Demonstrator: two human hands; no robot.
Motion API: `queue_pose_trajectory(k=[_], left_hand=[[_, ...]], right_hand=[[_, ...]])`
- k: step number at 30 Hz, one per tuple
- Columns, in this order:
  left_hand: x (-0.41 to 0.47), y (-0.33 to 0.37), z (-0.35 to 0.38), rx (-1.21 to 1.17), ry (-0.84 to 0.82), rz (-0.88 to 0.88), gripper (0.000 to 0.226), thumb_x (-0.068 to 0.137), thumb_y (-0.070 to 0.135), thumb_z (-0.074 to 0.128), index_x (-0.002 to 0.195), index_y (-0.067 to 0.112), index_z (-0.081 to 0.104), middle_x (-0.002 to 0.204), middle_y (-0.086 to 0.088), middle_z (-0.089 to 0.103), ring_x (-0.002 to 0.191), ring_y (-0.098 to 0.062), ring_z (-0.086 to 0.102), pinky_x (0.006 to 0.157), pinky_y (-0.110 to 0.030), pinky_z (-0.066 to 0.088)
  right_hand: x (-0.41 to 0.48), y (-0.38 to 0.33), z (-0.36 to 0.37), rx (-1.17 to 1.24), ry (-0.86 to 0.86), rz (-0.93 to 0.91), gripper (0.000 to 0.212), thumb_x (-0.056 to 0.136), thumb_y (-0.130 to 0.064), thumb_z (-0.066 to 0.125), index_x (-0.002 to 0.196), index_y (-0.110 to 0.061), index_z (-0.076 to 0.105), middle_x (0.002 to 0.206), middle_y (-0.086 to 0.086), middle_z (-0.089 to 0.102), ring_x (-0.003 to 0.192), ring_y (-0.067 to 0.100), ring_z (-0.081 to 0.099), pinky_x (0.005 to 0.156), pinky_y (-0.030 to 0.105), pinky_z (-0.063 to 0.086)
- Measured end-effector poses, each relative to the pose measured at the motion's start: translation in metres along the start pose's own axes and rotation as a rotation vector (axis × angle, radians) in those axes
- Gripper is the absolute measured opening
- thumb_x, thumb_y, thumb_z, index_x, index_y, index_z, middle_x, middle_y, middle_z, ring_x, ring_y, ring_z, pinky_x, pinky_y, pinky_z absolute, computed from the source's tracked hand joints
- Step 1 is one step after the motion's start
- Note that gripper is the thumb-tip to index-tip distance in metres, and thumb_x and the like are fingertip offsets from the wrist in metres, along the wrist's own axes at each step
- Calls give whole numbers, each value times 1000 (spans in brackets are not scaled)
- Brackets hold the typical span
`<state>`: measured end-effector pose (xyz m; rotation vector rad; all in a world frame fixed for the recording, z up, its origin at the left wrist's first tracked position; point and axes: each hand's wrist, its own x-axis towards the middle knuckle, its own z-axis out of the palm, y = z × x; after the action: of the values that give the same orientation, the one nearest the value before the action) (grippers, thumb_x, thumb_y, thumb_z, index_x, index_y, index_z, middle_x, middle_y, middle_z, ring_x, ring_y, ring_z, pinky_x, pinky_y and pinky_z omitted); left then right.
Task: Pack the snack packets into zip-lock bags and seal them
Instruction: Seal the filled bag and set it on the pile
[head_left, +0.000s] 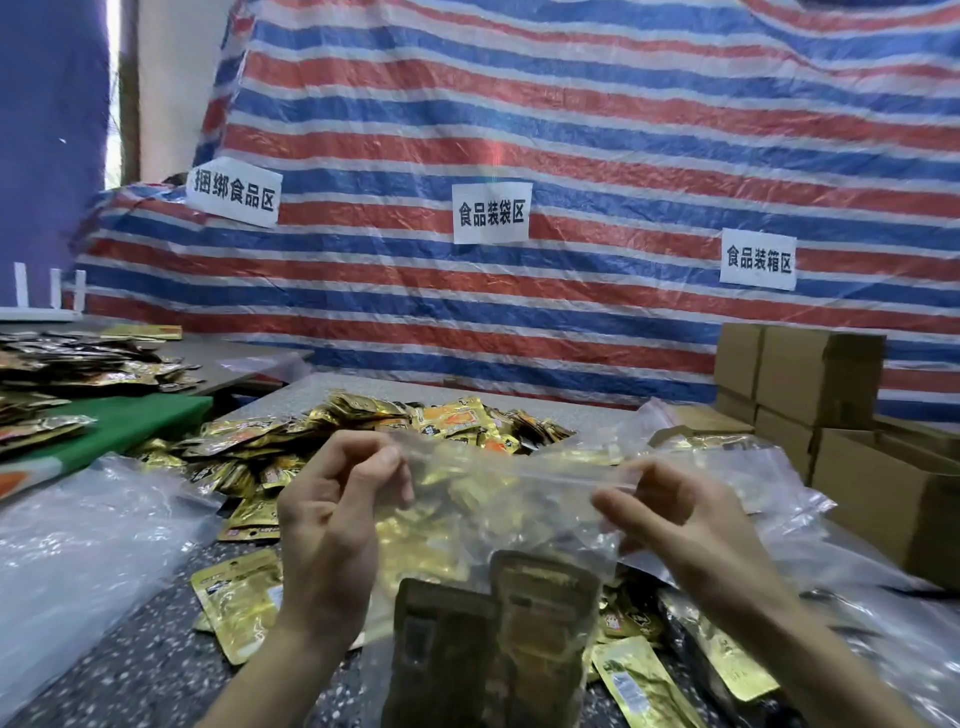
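both hands, left hand (332, 512) and right hand (680, 525), pinch the top of a clear zip-lock bag (514, 499) with snack packets (545, 597) inside.

I see a clear zip-lock bag (509, 519) hanging between my left hand (332, 509) and right hand (680, 525), its top strip stretched level from one pinch to the other. Two dark packets (540, 613) stand upright in its lower part, below my hands. A heap of gold packets (415, 431) lies beyond my hands. Loose gold packets (239, 597) lie flat beside and under both wrists. More clear bags (779, 499) lie just right of my right hand.
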<state>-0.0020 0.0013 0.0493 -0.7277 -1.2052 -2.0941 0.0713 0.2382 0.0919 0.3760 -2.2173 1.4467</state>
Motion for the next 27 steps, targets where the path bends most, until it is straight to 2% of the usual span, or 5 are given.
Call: queue_pose_trajectory(k=[4, 13, 17, 21, 27], left_hand=[[-1, -3, 0, 32, 13, 0, 16, 81, 29, 62, 73, 17, 67, 62, -4, 56, 60, -19, 50, 58, -21, 44], [-4, -8, 3, 147, -6, -44, 16, 86, 23, 62, 76, 12, 69, 65, -4, 61, 60, -13, 54, 57, -17, 46], [-6, -10, 5, 238, -2, -104, 20, 87, 31, 60, 91, 15, 72, 80, -5, 70, 71, -13, 62, 64, -18, 51], [-8, -12, 4, 328, -31, -109, 20, 89, 34, 59, 105, 24, 67, 100, 8, 72, 86, -9, 68, 74, -20, 53], [-23, -17, 10, 486, -208, -99, 16, 86, 38, 57, 101, 36, 65, 98, 15, 68, 93, -10, 66, 78, -29, 53]], right_hand=[[-9, 24, 18, 164, -194, 175, 75, 54, -47, 89, 116, -13, 63, 103, 5, 77, 94, 20, 74, 73, 28, 60], [-24, 43, 46, 221, -473, 261, 56, 78, -20, 87, 120, -49, 64, 124, -4, 71, 116, 16, 67, 99, 30, 53], [-23, 49, 51, 242, -321, 263, 48, 70, -23, 86, 102, -55, 70, 107, -2, 77, 105, 16, 71, 96, 33, 54], [-20, 47, 37, 301, -62, 365, 42, 63, -15, 89, 101, -10, 72, 88, 11, 77, 75, 21, 74, 60, 28, 57], [35, 22, -13, 473, 362, 427, 29, 82, -20, 79, 100, 1, 69, 76, 11, 75, 64, 26, 72, 55, 37, 58]])
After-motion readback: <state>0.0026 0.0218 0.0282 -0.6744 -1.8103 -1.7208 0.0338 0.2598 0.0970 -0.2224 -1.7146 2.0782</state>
